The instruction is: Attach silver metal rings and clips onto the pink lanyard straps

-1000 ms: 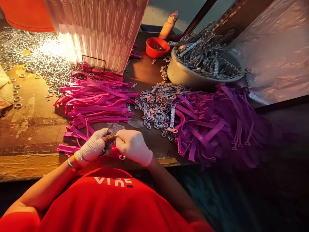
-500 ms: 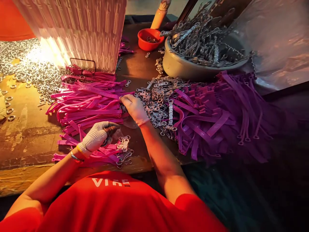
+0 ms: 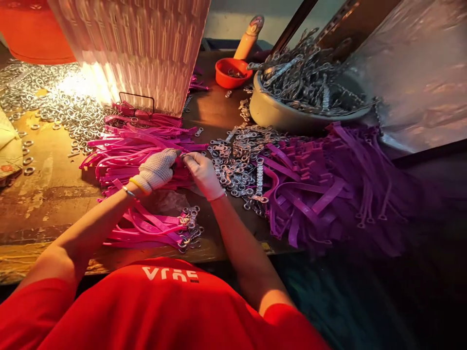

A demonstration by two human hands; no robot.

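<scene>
My left hand, in a white dotted glove, is closed over the pile of pink straps. What its fingers hold, something small and dark, I cannot make out. Bent fingers of my right hand meet it tip to tip, pinching the end of a pink strap. Between the hands the contact point is mostly hidden. Closer to my body lies a smaller bunch of pink straps with metal links at their right ends. Right of my right hand is a heap of short metal chain pieces.
Purple straps are heaped at the right. Behind them stands a grey basin full of metal chains, beside a small red bowl. Loose metal rings spread at the left, by a corrugated clear panel and a bright light.
My left hand has moved up and right, from above the smaller bunch to my right hand's fingertips. The right hand stays by the strap ends. The whole view has shifted slightly.
</scene>
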